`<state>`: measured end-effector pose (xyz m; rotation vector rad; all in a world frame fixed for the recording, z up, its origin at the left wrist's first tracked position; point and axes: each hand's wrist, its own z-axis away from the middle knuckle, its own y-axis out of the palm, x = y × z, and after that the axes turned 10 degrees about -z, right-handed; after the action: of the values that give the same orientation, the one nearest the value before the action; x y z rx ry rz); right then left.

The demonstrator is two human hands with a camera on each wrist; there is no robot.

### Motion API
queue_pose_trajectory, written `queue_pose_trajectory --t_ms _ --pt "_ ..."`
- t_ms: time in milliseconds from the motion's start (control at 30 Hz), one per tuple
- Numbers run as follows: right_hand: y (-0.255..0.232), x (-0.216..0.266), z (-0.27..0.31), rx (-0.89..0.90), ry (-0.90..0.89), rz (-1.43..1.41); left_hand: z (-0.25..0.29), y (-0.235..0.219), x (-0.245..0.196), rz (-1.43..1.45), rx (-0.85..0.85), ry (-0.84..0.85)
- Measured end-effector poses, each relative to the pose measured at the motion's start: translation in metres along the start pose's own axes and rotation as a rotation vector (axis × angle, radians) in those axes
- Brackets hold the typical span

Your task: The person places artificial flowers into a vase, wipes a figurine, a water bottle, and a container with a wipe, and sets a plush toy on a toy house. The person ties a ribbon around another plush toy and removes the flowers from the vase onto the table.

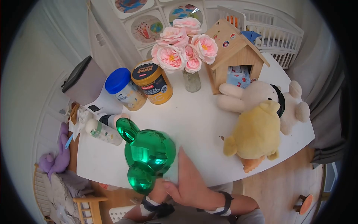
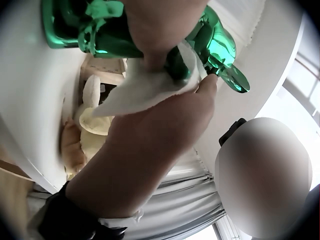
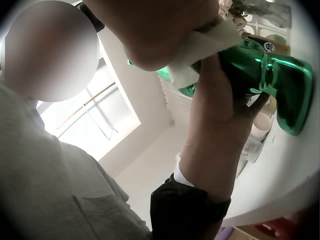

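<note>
A shiny green figurine (image 1: 153, 147) with two rounded ears stands near the table's front edge. My left hand (image 1: 158, 192) reaches in below its head and grips its body; in the right wrist view the left hand (image 3: 215, 100) has its thumb and fingers around it. My right hand (image 1: 192, 183) comes in from the other side and holds a white tissue (image 2: 145, 90) against the figurine. The tissue (image 3: 215, 42) shows between both hands in the right wrist view. The right fingertips are partly hidden behind it.
Left on the white table (image 1: 197, 123) are a baby bottle (image 1: 104, 133), a blue-lidded can (image 1: 125, 89), a yellow-black can (image 1: 153, 82) and a grey appliance (image 1: 85, 82). Behind stand a flower vase (image 1: 192, 80) and a wooden house (image 1: 231, 48). Plush toys (image 1: 257, 130) sit right.
</note>
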<state>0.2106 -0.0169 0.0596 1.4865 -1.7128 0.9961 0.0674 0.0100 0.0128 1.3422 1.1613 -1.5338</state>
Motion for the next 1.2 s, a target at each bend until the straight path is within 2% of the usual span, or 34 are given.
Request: queue_pose_trajectory --t_ms 67,167,200,267,400,467,567,633,700,767,967,1000,1033,1133,1200 --pt "0.002 0.006 0.011 -0.002 0.016 0.202 0.003 -0.001 0.001 0.09 0.006 -0.048" --pt "0.012 0.015 0.029 0.013 0.065 0.336 0.001 0.001 -0.003 0.22 0.014 -0.114" --pt "0.011 0.016 0.031 0.013 0.062 0.336 0.003 0.0 -0.003 0.262 0.016 -0.134" --pt "0.007 0.018 0.033 0.124 0.074 0.29 0.0 0.001 -0.005 0.345 0.019 -0.173" --pt "0.004 0.029 0.03 0.102 0.169 0.089 0.004 -0.002 -0.007 0.52 0.049 -0.259" --pt "0.007 0.018 0.029 0.04 -0.049 0.131 0.007 -0.007 -0.006 0.607 0.059 -0.307" --pt "0.01 0.01 0.031 0.065 -0.109 0.166 0.003 -0.007 -0.006 0.693 0.053 -0.344" --pt "0.008 0.005 0.03 0.069 -0.117 0.167 -0.002 -0.006 0.004 0.59 -0.012 -0.218" --pt "0.006 0.0 0.029 0.071 -0.122 0.177 -0.005 -0.008 0.005 0.546 -0.023 -0.195" --pt "0.003 -0.006 0.026 0.042 0.004 -0.062 -0.013 -0.01 0.002 0.453 -0.033 -0.155" --pt "-0.012 -0.017 -0.013 0.031 -0.056 -0.266 -0.029 -0.027 -0.004 0.172 -0.081 -0.038" --pt "-0.01 -0.015 -0.015 0.038 -0.056 -0.267 -0.028 -0.034 -0.002 0.096 -0.073 0.034" --pt "-0.004 -0.012 -0.018 0.011 -0.059 -0.245 -0.028 -0.037 -0.002 0.1 -0.079 0.035" --pt "0.009 -0.008 -0.016 -0.028 -0.076 -0.163 -0.036 -0.035 -0.017 -0.14 -0.005 0.119" --pt "0.02 -0.012 0.001 -0.038 -0.087 -0.106 -0.037 -0.034 -0.001 -0.031 -0.05 0.057"
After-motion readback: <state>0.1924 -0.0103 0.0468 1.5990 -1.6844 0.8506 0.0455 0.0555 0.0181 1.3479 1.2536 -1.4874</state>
